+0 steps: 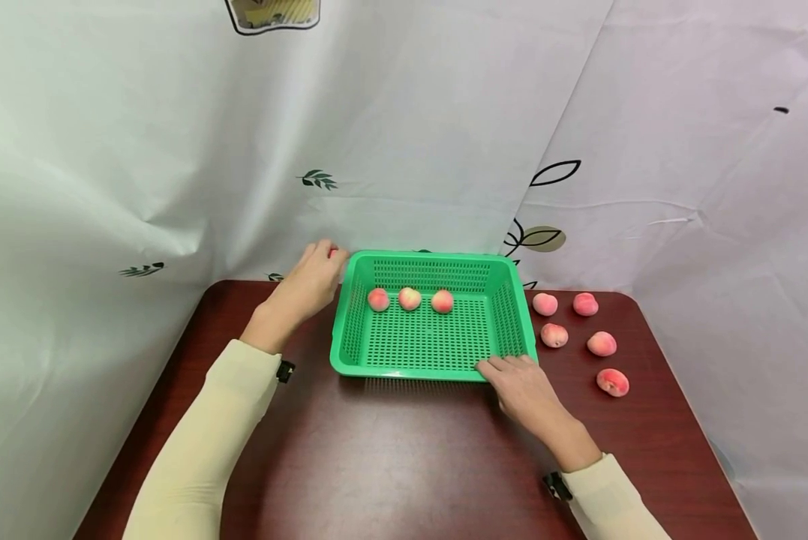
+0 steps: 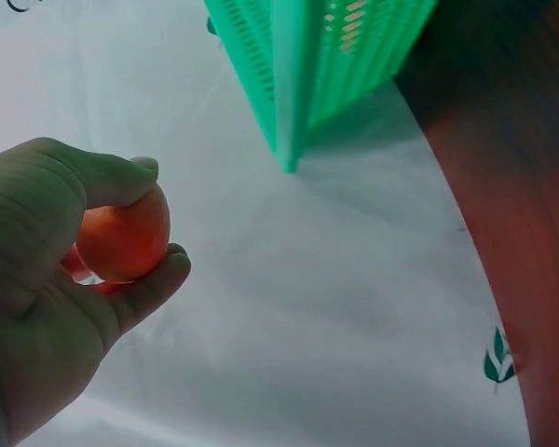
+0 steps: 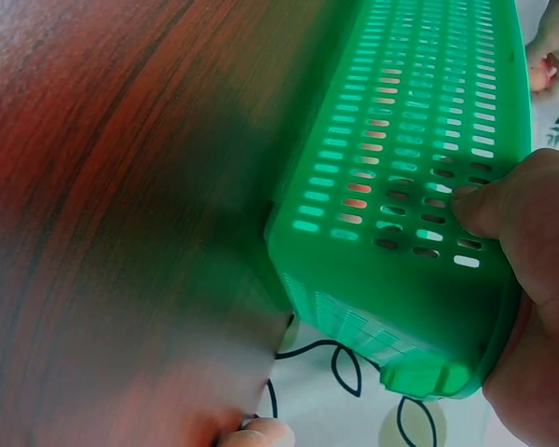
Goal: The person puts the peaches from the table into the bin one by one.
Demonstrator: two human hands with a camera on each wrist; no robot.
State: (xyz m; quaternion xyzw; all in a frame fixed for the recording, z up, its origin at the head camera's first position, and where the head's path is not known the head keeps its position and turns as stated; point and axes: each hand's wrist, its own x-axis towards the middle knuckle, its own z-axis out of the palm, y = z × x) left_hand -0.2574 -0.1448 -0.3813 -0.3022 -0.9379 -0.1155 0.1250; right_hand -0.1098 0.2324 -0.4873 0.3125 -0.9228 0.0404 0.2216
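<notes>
The green basket (image 1: 434, 352) sits on the dark red counter (image 1: 404, 465), close to the curtain (image 1: 404, 150) behind it. The left hand (image 1: 309, 281) is beside the basket's far left corner, its grip clamped on a peach (image 2: 121, 237) pinched between thumb and fingers; in the head view only a sliver of this peach shows at the fingertips. The right hand (image 1: 521, 382) is at the basket's near right corner, its grip closed on the rim, thumb pressed against the slotted outer wall (image 3: 419, 186). Three peaches (image 1: 410, 298) lie in a row inside the basket, along its far wall. Five peaches (image 1: 554, 334) lie loose on the counter to the right of the basket, apart from one another. Both arms wear pale yellow sleeves (image 1: 201, 442).
</notes>
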